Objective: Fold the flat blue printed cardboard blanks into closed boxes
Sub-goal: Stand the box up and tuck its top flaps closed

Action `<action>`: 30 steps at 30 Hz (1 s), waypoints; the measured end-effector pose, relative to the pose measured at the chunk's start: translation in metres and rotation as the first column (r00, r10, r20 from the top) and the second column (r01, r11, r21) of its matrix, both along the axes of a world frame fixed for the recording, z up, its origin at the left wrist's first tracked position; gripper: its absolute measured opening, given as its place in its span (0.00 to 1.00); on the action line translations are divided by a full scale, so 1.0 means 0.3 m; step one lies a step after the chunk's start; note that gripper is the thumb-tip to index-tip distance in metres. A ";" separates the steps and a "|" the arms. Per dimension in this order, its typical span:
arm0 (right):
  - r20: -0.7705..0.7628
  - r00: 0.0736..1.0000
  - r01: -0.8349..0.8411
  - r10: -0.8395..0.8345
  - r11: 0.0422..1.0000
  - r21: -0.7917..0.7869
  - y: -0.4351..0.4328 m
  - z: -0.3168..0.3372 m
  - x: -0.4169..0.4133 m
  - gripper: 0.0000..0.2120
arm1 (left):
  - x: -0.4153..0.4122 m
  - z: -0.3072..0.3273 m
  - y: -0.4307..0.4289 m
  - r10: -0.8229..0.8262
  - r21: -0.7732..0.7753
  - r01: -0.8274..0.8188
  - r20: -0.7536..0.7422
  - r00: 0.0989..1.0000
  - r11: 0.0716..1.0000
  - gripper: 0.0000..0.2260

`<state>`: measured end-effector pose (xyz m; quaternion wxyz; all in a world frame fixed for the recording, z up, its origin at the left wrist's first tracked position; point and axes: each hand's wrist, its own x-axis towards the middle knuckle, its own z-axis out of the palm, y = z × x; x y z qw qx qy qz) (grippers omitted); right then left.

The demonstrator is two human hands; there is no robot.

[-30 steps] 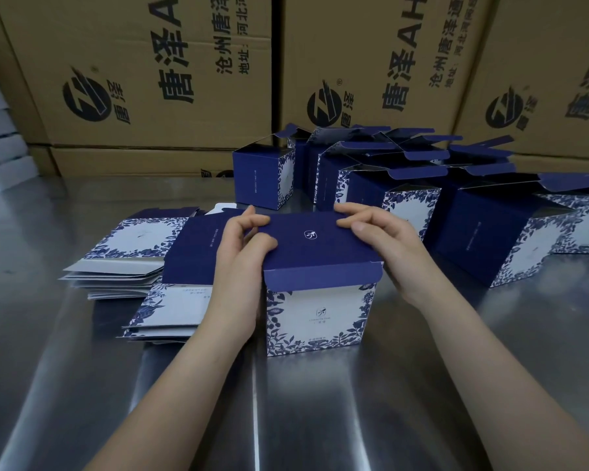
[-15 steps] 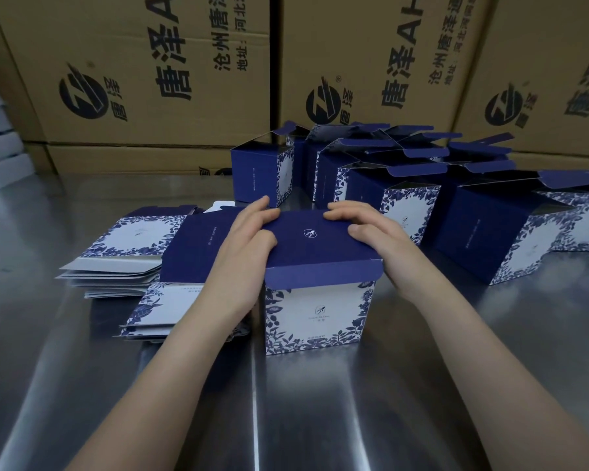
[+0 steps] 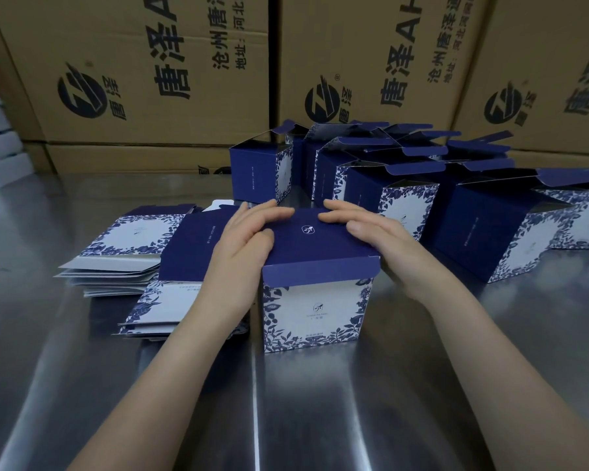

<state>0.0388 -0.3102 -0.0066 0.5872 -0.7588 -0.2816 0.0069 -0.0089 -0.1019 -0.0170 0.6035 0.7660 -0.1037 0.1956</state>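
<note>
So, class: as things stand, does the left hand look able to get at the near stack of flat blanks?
Probably yes. The left hand rests on the box lid, and the near stack of flat blanks lies right beside its wrist, with nothing standing between them.

Box point(image 3: 315, 300) matt printed card; table point(image 3: 320, 402) brushed glossy metal; cartons point(image 3: 150, 62) rough brown corrugated board
</note>
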 end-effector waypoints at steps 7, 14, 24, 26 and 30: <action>-0.045 0.980 -0.197 0.194 0.979 -0.057 -0.023 0.006 -0.007 0.30 | -0.029 0.006 -0.005 -0.109 -0.086 0.110 0.015 0.994 0.990 0.06; 0.064 0.991 -0.123 0.120 0.991 0.044 -0.018 0.009 -0.014 0.14 | -0.040 0.010 -0.005 -0.114 0.069 0.114 -0.006 0.993 0.991 0.13; 0.119 0.992 -0.058 0.046 0.993 0.104 0.024 -0.004 -0.020 0.10 | -0.020 -0.042 -0.050 0.098 0.188 -0.172 0.351 0.931 0.967 0.10; 0.124 0.992 -0.026 0.013 0.994 0.103 0.031 -0.010 -0.015 0.09 | -0.016 -0.046 -0.053 0.114 0.192 -0.197 0.374 0.920 0.961 0.09; 0.150 0.989 0.002 -0.015 0.996 0.090 0.032 -0.020 -0.007 0.11 | -0.010 -0.048 -0.057 0.111 0.176 -0.190 0.378 0.919 0.966 0.09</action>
